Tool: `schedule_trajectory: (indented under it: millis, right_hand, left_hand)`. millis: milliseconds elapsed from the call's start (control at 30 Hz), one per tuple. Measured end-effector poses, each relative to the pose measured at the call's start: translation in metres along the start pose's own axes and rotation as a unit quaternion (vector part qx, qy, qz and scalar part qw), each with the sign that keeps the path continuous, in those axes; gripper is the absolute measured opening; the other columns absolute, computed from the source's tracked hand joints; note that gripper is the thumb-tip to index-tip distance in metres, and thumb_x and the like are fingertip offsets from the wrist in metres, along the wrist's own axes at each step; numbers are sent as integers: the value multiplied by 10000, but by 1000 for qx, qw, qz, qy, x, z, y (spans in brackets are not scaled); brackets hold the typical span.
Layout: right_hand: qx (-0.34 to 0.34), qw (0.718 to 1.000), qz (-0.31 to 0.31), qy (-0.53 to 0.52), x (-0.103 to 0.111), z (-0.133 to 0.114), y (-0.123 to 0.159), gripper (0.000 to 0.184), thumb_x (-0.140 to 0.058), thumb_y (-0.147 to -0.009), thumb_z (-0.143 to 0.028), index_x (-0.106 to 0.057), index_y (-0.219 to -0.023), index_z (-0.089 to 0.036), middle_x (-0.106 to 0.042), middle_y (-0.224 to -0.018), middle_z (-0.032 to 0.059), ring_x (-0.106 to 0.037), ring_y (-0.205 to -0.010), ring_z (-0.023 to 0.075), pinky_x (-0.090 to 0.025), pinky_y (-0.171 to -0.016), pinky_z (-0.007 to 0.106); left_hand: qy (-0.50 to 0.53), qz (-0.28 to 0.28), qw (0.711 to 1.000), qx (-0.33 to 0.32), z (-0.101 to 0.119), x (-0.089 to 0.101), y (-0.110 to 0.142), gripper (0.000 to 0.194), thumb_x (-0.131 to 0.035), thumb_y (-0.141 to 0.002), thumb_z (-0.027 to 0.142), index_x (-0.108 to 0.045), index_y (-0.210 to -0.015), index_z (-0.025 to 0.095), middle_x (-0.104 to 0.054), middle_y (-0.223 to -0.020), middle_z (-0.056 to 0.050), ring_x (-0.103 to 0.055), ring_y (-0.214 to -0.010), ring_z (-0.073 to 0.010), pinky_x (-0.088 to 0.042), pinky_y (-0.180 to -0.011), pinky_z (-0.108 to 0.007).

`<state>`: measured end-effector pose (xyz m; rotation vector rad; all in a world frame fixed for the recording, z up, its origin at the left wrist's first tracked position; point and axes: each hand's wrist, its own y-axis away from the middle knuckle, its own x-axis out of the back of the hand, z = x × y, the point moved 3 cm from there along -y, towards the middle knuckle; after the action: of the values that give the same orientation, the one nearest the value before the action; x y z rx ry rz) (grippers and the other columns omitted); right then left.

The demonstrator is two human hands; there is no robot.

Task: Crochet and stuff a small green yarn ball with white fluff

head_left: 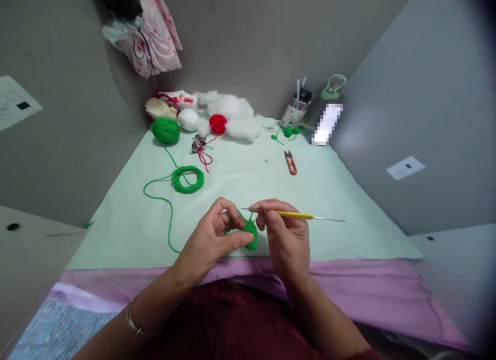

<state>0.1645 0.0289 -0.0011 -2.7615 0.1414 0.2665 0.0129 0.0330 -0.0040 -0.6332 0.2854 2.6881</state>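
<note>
Between thumb and fingers, my left hand [213, 238] pinches a small green crochet piece [251, 236] above the front of the table. Green yarn runs over the left fingers and up from the top of the piece. My right hand [284, 236] grips a crochet hook [296, 215] with a yellow handle, held nearly level. Its thin metal tip points left, close to the left index finger and the strand. Whether a loop sits on the hook is too small to tell. A loose coil of green yarn [187, 180] lies to the left, linked to a green yarn ball [166, 130].
Thread snips [290, 163] with orange handles lie at right. Along the back are white stuffing [236, 114], a red yarn ball [217, 124], a white ball [188, 120], tangled threads [200, 144], small green pieces [288, 131] and a pen cup [296, 109]. Grey panels enclose the table.
</note>
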Motion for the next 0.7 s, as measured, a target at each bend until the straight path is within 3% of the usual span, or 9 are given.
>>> schedule_trajectory:
  millis: [133,233,367,433,567,633,700]
  right_hand:
    - [34,997,23,61,3,-4,-6,139,-621,-956,-234,-754,-976,-269,-713,-948,20,-547,-640,114,-476,-620,288]
    - [50,993,35,103,6,-10,-13,131,-620,-956,-228,-749,-966,-252,-687,-966,22,-555,-629,107,-482,-616,293]
    - [101,981,56,156,9,-19,-23,121,-641,-936,-202,-756,-946,-239,-670,-918,15,-570,-631,111,-487,-618,298]
    - [101,981,60,152,12,-22,-31,105,-654,-927,-207,-757,-937,-228,-675,-905,18,-583,-652,117,-501,-644,303]
    - [3,999,32,27,28,-24,-55,127,-621,-939,-311,-698,-916,-213,-718,-891,40,-636,-706,146,-535,-648,305]
    - [-31,999,1,20,40,-26,-68,167,-601,-938,-360,-669,-932,-207,-710,-822,34,-636,-674,148,-536,-641,304]
    - [-49,990,-58,117,51,-26,-78,194,-586,-939,-360,-664,-994,-191,-676,-718,18,-618,-638,158,-526,-641,312]
  left_hand:
    - [30,-72,996,48,-8,-4,1,412,-843,-753,245,-493,-971,241,-569,-760,63,-519,-675,-103,-389,-659,-246]
    - [5,-115,990,82,-10,-5,1,389,-836,-748,272,-595,-1050,225,-584,-778,39,-524,-703,-118,-396,-675,-257]
    - [-37,-144,983,106,-9,-7,1,286,-842,-730,304,-714,-953,179,-582,-790,4,-515,-729,-128,-406,-677,-253]
    - [-17,-141,984,106,-8,-7,1,269,-847,-725,315,-717,-917,178,-608,-811,-8,-531,-722,-127,-415,-667,-252]
    - [-6,-122,989,82,1,-3,-5,221,-840,-741,327,-730,-852,171,-643,-739,-19,-563,-659,-134,-425,-640,-263]
    - [-22,-68,996,47,11,5,-13,202,-827,-762,345,-755,-834,171,-639,-684,-16,-556,-647,-135,-418,-635,-259]
    - [-41,8,999,-1,23,17,-23,188,-803,-792,360,-782,-855,184,-658,-703,-18,-563,-682,-141,-427,-657,-255]
